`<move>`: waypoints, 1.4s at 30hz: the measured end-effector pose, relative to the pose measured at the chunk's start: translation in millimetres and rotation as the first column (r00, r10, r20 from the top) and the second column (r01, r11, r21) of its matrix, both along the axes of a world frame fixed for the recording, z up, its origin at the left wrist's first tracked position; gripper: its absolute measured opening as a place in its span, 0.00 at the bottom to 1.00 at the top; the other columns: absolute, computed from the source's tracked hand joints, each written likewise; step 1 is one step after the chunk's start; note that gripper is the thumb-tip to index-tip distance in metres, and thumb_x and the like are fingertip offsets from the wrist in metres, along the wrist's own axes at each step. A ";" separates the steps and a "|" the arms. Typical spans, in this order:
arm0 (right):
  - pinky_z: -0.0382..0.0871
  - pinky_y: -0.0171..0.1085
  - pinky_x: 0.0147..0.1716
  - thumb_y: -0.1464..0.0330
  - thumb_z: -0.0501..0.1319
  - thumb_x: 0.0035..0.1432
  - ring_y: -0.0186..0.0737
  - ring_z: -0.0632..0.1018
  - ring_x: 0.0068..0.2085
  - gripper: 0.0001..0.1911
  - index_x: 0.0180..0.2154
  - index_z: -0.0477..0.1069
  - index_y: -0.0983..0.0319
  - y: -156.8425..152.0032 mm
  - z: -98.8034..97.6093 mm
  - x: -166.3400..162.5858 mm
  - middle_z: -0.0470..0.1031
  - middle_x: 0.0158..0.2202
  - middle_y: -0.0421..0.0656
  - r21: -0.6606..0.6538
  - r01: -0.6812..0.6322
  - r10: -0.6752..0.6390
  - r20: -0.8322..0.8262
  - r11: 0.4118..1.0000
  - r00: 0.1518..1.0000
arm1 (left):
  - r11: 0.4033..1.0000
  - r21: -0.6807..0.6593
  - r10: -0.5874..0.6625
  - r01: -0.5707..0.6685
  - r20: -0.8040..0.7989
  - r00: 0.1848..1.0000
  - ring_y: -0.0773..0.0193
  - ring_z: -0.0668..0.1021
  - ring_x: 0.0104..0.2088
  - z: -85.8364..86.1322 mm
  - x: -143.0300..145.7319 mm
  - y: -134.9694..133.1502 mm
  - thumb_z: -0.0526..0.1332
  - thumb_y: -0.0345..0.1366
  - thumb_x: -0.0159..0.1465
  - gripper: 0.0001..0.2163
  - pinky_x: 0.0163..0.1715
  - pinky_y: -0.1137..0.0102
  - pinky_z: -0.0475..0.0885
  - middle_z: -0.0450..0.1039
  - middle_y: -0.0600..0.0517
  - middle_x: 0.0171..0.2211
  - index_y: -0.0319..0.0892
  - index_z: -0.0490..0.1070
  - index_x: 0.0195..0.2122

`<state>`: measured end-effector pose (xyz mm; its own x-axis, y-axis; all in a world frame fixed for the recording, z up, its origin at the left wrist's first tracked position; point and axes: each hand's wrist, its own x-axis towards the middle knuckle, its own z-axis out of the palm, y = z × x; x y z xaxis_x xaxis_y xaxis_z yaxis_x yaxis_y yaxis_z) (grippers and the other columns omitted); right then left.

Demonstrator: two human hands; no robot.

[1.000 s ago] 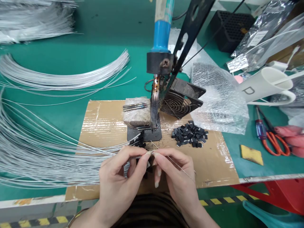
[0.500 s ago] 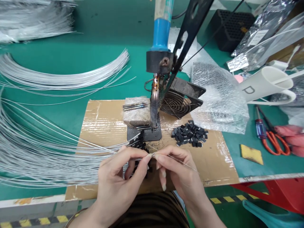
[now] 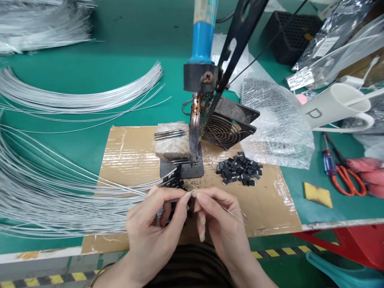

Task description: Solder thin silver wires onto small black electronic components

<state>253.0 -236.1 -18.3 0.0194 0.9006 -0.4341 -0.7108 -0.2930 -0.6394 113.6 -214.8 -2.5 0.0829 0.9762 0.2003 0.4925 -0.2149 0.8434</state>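
Note:
My left hand [image 3: 156, 220] is closed, thumb and forefinger pinched on what looks like the end of a grey cable; the tip is mostly hidden by the fingers. My right hand [image 3: 223, 214] meets it fingertip to fingertip, pinching a thin wire [image 3: 232, 214] whose loose ends stick out past the knuckles. Beneath and left of my left hand runs a bundle of grey cables [image 3: 75, 204]. Small black connectors [image 3: 175, 180] sit at the cable ends just beyond my fingers.
A soldering iron [image 3: 203, 44] hangs on a black bracket above a wrapped block [image 3: 171, 150]. Loose black connector pieces [image 3: 240, 170] lie on the cardboard [image 3: 270, 208]. A small fan [image 3: 226, 126], bubble wrap [image 3: 276, 124], a mug [image 3: 333, 106], a yellow sponge [image 3: 317, 195] and orange-handled scissors [image 3: 349, 182] are rightward.
Both pinched fingertips have shifted slightly up. My right hand has turned a little and drawn slightly left, and the thin wire's loose ends now point more steeply down to the right.

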 end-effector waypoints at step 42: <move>0.79 0.27 0.29 0.69 0.72 0.63 0.30 0.82 0.27 0.03 0.40 0.84 0.55 2.6 0.1 35.6 0.83 0.30 0.37 0.227 0.114 -0.248 0.758 0.967 0.603 | 0.971 -0.240 0.023 -0.021 0.005 1.000 0.70 0.61 0.21 3.1 -9.4 9.9 0.66 0.36 0.67 0.05 0.21 0.74 0.58 0.67 0.59 0.22 0.46 0.79 0.33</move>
<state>288.6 -233.5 -18.3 0.4569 0.8883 -0.0469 0.0426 -0.0745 -0.9963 104.3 -204.9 0.6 0.0598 0.9974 -0.0390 0.4878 0.0049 0.8730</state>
